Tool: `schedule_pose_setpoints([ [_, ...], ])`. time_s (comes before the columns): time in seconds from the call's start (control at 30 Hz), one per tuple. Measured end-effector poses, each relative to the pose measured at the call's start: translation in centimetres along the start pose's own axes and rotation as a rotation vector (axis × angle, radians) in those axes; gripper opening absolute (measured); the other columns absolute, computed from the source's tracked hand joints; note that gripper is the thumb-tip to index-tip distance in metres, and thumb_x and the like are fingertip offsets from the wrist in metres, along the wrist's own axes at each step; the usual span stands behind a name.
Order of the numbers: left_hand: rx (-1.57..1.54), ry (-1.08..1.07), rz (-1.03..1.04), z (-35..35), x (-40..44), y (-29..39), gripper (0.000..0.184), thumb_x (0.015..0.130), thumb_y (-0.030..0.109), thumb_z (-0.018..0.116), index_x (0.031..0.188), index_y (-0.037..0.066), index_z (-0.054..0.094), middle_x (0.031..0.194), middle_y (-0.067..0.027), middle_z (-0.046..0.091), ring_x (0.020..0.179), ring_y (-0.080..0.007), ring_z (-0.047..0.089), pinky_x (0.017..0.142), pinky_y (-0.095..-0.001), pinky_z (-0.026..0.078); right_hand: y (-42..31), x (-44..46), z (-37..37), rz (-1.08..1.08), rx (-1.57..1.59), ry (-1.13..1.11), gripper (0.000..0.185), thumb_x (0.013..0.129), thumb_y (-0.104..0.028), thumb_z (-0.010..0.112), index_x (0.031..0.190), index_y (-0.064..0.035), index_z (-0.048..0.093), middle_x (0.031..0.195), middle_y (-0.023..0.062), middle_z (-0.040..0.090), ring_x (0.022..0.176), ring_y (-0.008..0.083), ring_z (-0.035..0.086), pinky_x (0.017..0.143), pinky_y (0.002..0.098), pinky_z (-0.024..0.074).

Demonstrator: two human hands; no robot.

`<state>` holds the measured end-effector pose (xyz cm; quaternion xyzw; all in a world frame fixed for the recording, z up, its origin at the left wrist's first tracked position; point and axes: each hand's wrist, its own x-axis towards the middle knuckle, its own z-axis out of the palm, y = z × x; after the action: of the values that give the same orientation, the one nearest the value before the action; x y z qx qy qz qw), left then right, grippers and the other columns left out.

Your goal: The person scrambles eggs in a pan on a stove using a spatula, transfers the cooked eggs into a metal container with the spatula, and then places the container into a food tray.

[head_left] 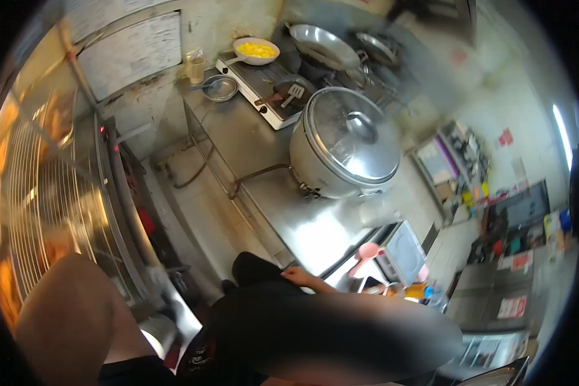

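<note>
A bent bare arm (77, 309) with a black sleeve fills the lower left, close to a lit glass display case with wire racks (32, 193). My left hand is outside the picture. Low in the middle, my right hand (295, 276) shows small, its fingers curled beside black cloth (257, 273). Whatever those fingers hold, if anything, is hidden. A dark blurred shape (334, 331), probably my sleeve, covers part of the forearm. The steel counter (264, 193) lies beyond this hand, and a pink scoop (365, 253) is on the counter's right part.
A large lidded pot (344, 145) stands on the counter. Behind it are a white two-burner stove (273, 119), a pan of yellow food (257, 51), a spatula (294, 93) and a wok (325, 46). A wire strainer (220, 89) sits left. A hose (257, 174) crosses the counter edge.
</note>
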<state>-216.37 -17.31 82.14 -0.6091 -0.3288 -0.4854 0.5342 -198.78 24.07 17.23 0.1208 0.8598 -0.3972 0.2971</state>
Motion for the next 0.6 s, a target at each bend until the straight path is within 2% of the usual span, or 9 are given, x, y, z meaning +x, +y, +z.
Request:
schedule_pose_setpoints([
  [0.13, -0.1, 0.077, 0.052, -2.0, -3.2, -11.1, 0.022, 0.094, 0.026, 0.042, 0.076, 0.013, 0.044, 0.072, 0.0002, 0.038, 0.066, -0.0137, 0.044, 0.07, -0.0353, 0.041, -0.4, 3.2, 0.7, 0.242, 0.577, -0.005, 0.032, 0.1, -0.037, 0.061, 0.11, -0.0079, 0.066, 0.094, 0.0034, 0.067, 0.092, 0.0123, 0.061, 0.081, 0.0332, 0.0514],
  [0.17, -0.1, 0.096, 0.068, -2.3, -4.3, -13.8, 0.022, 0.093, 0.025, 0.041, 0.075, 0.013, 0.044, 0.071, 0.0005, 0.037, 0.066, -0.0137, 0.044, 0.071, -0.0355, 0.041, -3.2, 3.9, -0.9, 0.207, 0.599, -0.035, 0.044, 0.099, -0.045, 0.059, 0.122, -0.0072, 0.063, 0.105, 0.0097, 0.07, 0.099, 0.0189, 0.064, 0.087, 0.0357, 0.0515],
  [0.23, -0.083, 0.146, 0.077, -3.1, -6.9, -18.6, 0.023, 0.093, 0.025, 0.04, 0.073, 0.014, 0.042, 0.07, 0.001, 0.035, 0.066, -0.0136, 0.043, 0.071, -0.0358, 0.04, -4.7, 9.0, -1.1, 0.203, 0.522, 0.008, 0.046, 0.1, -0.046, 0.058, 0.12, -0.0061, 0.064, 0.105, 0.0095, 0.069, 0.098, 0.0184, 0.063, 0.086, 0.0356, 0.0512],
  [0.33, 0.007, 0.213, -0.015, -3.6, -12.0, -26.8, 0.025, 0.092, 0.025, 0.039, 0.07, 0.014, 0.041, 0.067, 0.0018, 0.032, 0.066, -0.0134, 0.041, 0.073, -0.0362, 0.039, -11.4, 16.7, -7.7, 0.186, 0.424, -0.075, 0.042, 0.097, -0.044, 0.062, 0.106, -0.0045, 0.069, 0.094, 0.0116, 0.071, 0.087, 0.0217, 0.067, 0.08, 0.0389, 0.0523],
  [0.37, 0.202, 0.166, -0.125, -3.7, -14.9, -30.1, 0.021, 0.091, 0.023, 0.046, 0.074, 0.012, 0.048, 0.072, -0.0006, 0.042, 0.069, -0.0151, 0.047, 0.073, -0.0368, 0.042, -13.7, 20.3, -9.6, 0.145, 0.3, -0.048, 0.038, 0.096, -0.041, 0.064, 0.102, -0.004, 0.07, 0.09, 0.0122, 0.071, 0.084, 0.0213, 0.067, 0.077, 0.0389, 0.0524],
  [0.43, 0.612, -0.106, -0.398, -3.4, -24.9, -35.9, 0.015, 0.09, 0.021, 0.06, 0.082, 0.008, 0.061, 0.082, -0.0054, 0.06, 0.074, -0.0184, 0.06, 0.074, -0.038, 0.05, -19.3, 27.6, -13.6, -0.092, 0.263, 0.076, 0.027, 0.091, -0.03, 0.068, 0.091, -0.0029, 0.072, 0.082, 0.0137, 0.071, 0.076, 0.0192, 0.067, 0.07, 0.0382, 0.052],
  [0.5, 0.608, -0.691, -0.856, -3.7, -30.9, -38.7, 0.011, 0.08, 0.009, 0.074, 0.089, 0.004, 0.071, 0.085, -0.0112, 0.069, 0.078, -0.0269, 0.067, 0.074, -0.0371, 0.054, -24.3, 36.8, -16.4, -0.211, 0.597, 0.023, 0.02, 0.093, -0.026, 0.068, 0.096, -0.0059, 0.068, 0.071, 0.0045, 0.064, 0.061, 0.0148, 0.06, 0.06, 0.032, 0.048],
  [0.53, 0.468, -0.815, -0.98, -4.4, -35.5, -39.4, 0.01, 0.08, 0.003, 0.073, 0.088, 0.0, 0.07, 0.087, -0.012, 0.069, 0.08, -0.0269, 0.067, 0.072, -0.0348, 0.054, -26.5, 41.7, -18.1, -0.131, 0.811, -0.177, 0.022, 0.096, -0.03, 0.066, 0.1, -0.0083, 0.065, 0.075, 0.0003, 0.061, 0.062, 0.0125, 0.057, 0.058, 0.0292, 0.0468],
  [0.6, 0.186, -1.031, -1.272, -7.1, -42.3, -38.9, 0.009, 0.083, 0.007, 0.073, 0.09, 0.001, 0.07, 0.088, -0.0129, 0.069, 0.077, -0.0262, 0.067, 0.069, -0.0348, 0.054, -35.9, 45.9, -23.4, -0.21, 1.059, -0.251, 0.037, 0.097, -0.037, 0.066, 0.119, -0.0102, 0.056, 0.105, 0.0034, 0.062, 0.083, 0.0165, 0.061, 0.072, 0.0329, 0.0507],
])
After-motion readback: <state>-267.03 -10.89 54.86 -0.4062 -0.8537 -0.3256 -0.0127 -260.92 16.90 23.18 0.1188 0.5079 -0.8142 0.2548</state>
